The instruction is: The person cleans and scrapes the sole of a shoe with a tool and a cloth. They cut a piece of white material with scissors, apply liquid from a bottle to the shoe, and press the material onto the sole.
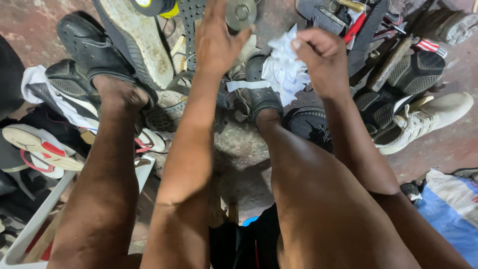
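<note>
Overhead, the left hand (215,42) reaches far forward, its fingers (238,36) pinched on the rim of a small round metal tin (241,13) at the far edge of the scene. To its right, the right hand (323,60) has its fingers curled tight on a crumpled white cloth (281,67), which hangs just above a black shoe (263,94) worn on the right foot. Near the left side, another black shoe (92,47) is on the left foot. A white sneaker (428,119) lies far right on the floor (448,149), and a red-strapped sandal (40,149) lies at the left.
</note>
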